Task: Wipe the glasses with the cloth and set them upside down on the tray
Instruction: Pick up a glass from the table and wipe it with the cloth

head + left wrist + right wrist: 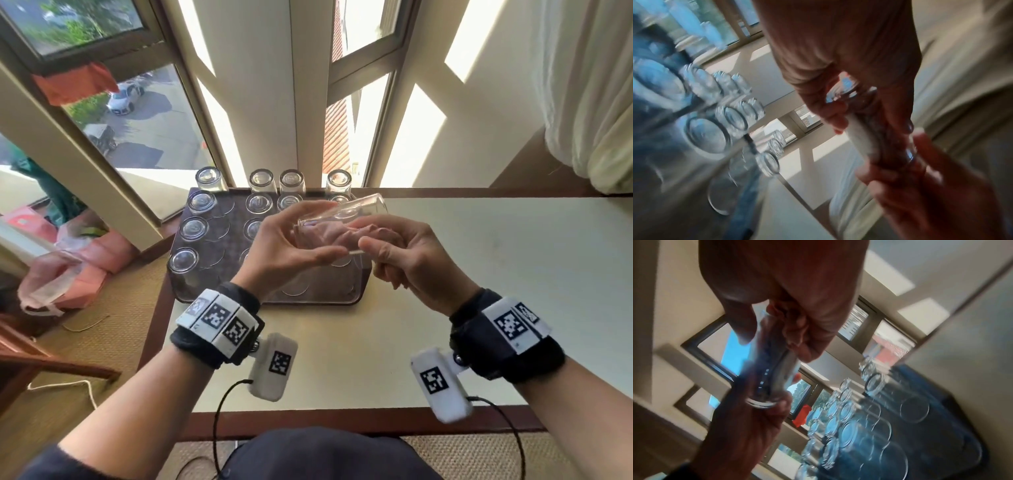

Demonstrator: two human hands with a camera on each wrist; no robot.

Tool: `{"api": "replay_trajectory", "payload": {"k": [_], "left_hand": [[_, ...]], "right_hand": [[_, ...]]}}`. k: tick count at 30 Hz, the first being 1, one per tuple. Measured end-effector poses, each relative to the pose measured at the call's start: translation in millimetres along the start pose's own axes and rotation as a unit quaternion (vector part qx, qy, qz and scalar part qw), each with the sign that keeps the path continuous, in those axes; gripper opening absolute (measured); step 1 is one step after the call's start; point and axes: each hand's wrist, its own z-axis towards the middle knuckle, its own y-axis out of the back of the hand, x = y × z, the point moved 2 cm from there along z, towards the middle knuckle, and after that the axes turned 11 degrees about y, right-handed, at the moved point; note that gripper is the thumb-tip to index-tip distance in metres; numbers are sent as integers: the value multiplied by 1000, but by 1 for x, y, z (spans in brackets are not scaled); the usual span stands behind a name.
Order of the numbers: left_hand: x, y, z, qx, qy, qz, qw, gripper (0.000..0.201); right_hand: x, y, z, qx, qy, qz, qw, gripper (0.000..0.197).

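I hold one clear glass above the tray, tilted on its side. My left hand curls round its base end. My right hand pinches the rim and pushes the pink cloth inside the glass, so this one is in the wiping step, I judge.

On the dark tray many glasses already stand upside down: a left column, a middle column, and a row at the far edge. I cannot count them all, because my hands hide part of the tray. The near right part of the tray seems free.

What is left: to finish this glass and set it inverted there. I see no other unwiped glasses on the table, so the task looks close to its end.
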Motion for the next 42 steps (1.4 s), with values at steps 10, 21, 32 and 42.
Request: {"api": "replay_trajectory", "payload": {"k": [10,21,32,42], "left_hand": [[19,-6,1,37,124,-114,985,77],[10,-6,12,17,54,-39,998,94],[5,-6,5,-60,-139,118,981,75],[-7,-4,2,-65,-173,152,971,68]], "right_hand": [[-6,-3,0,-23,11,2,1000,31],[-14,4,2,-84,-45,85,992,28],[-5,12,4,-26,-84,122,989,22],[-11,11,3,-19,-82,140,987,51]]}}
